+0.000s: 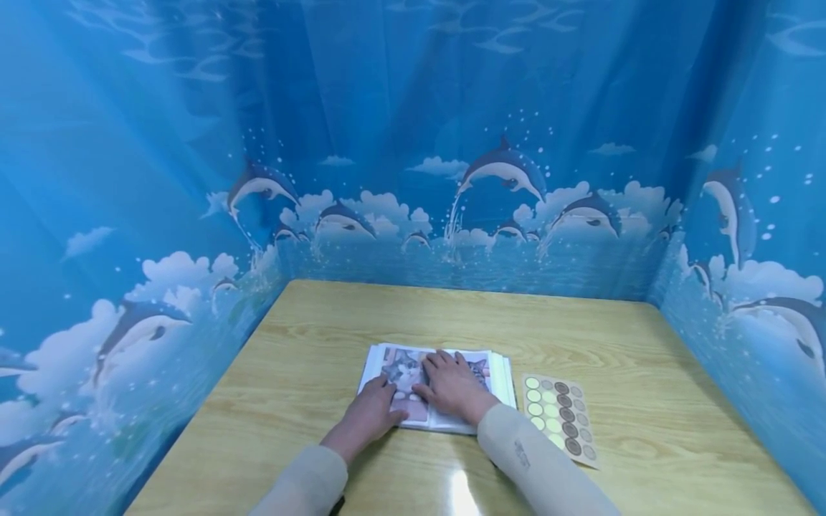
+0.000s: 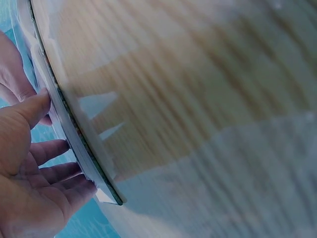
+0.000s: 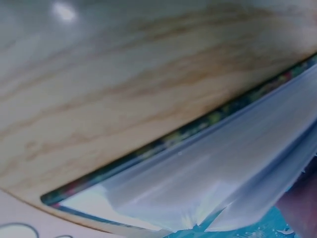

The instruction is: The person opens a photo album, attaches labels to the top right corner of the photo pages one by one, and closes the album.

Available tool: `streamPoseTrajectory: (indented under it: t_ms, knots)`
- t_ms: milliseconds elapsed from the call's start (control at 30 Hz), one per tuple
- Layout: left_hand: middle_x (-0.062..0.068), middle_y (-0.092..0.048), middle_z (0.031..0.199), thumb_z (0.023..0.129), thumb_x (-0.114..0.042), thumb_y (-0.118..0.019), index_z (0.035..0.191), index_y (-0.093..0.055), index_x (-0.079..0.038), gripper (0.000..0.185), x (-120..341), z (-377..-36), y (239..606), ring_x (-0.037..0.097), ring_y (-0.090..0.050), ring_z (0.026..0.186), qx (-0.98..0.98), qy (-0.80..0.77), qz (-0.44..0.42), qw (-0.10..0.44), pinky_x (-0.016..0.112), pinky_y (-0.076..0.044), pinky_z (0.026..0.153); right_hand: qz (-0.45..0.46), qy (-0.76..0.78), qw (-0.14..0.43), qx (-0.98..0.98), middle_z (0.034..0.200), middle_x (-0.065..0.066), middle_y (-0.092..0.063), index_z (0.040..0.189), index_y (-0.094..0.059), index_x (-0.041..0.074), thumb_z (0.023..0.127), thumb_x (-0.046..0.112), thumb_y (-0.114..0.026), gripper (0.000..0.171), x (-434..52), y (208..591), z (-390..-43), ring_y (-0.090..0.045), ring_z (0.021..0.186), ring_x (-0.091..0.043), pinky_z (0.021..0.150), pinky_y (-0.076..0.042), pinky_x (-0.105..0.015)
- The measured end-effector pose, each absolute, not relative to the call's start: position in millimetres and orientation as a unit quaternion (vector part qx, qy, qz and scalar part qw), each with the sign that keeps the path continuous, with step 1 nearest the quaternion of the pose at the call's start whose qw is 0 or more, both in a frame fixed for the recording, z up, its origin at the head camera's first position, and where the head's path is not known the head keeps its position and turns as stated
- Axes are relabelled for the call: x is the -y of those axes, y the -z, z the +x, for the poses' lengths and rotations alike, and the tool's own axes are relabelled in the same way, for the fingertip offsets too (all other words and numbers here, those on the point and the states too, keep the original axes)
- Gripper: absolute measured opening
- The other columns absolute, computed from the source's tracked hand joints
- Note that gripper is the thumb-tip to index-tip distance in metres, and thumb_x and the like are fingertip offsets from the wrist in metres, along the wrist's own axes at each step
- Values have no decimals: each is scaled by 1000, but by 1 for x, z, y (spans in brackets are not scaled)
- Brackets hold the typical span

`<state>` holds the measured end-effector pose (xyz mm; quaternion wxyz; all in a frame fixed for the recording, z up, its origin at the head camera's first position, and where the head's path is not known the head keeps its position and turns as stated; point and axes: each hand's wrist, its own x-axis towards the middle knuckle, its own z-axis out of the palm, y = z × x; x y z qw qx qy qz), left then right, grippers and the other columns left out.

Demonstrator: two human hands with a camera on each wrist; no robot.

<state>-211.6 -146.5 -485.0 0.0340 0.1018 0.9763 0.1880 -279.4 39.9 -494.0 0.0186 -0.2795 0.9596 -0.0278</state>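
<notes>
On the wooden table lies an open photo album [image 1: 503, 373] with clear page sleeves and cat pictures on both pages. My left hand [image 1: 369, 414] rests at the lower left of the left page, its fingers extended over the cat picture [image 1: 403, 373]. The right hand [image 1: 457, 387] lies across the middle fold and right page, fingers spread, covering much of the right picture. In the left wrist view, the left hand's fingertips are right at the album's edge [image 2: 79, 131]. The right wrist view shows the dark patterned cover edge [image 3: 173, 139] and loose, slightly lifted sleeves [image 3: 213, 171].
To the album's right lies a sheet of round stickers [image 1: 560, 419] in yellow, dark brown and tan columns. The wooden table [image 1: 310, 337] is bordered by blue dolphin-print curtains [image 1: 387, 143] at the back and both sides.
</notes>
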Motion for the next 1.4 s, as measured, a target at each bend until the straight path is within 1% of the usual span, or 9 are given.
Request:
streamPoseTrajectory:
  t_ms: [333, 533, 700, 900, 1100, 1400]
  knots:
    - [33, -43, 143, 91, -33, -72, 130, -57, 9, 60, 146, -210, 483, 45, -42, 133, -975, -186, 114, 29, 53, -36, 110, -266, 45, 18, -963, 151, -13, -42, 147, -46, 8, 100, 61, -39, 71, -35, 495, -283, -30, 144, -32, 117, -20, -57]
    - [32, -42, 144, 91, -34, -72, 131, -56, 9, 61, 146, -209, 484, 44, -41, 134, -977, -181, 111, 30, 52, -36, 110, -262, 46, 28, -964, 155, -13, -37, 150, -41, 10, 99, 63, -38, 74, -33, 498, -284, -27, 146, -33, 118, -18, -58]
    - [33, -44, 142, 90, -32, -72, 130, -57, 10, 59, 147, -209, 484, 45, -42, 132, -976, -183, 117, 24, 53, -36, 110, -260, 32, 39, -964, 158, -11, -34, 153, -37, 12, 99, 65, -36, 76, -31, 496, -281, -24, 147, -33, 118, -17, -57]
    - [34, -44, 142, 90, -31, -73, 129, -57, 10, 58, 148, -209, 486, 46, -43, 132, -976, -184, 118, 20, 53, -36, 110, -258, 23, 44, -965, 159, -9, -32, 154, -34, 12, 98, 67, -37, 79, -31, 493, -275, -24, 147, -34, 118, -17, -58]
    - [33, -44, 143, 91, -32, -72, 130, -57, 9, 59, 147, -211, 487, 45, -42, 133, -977, -182, 109, 29, 53, -36, 110, -257, 11, 51, -965, 160, -8, -30, 155, -33, 13, 98, 67, -36, 79, -32, 489, -272, -24, 147, -32, 118, -17, -57]
    - [31, -41, 146, 92, -34, -70, 133, -56, 8, 60, 144, -211, 485, 44, -40, 135, -978, -179, 98, 43, 53, -34, 112, -255, 8, 45, -966, 160, -7, -30, 155, -33, 13, 97, 68, -34, 79, -34, 491, -271, -24, 147, -31, 118, -16, -58]
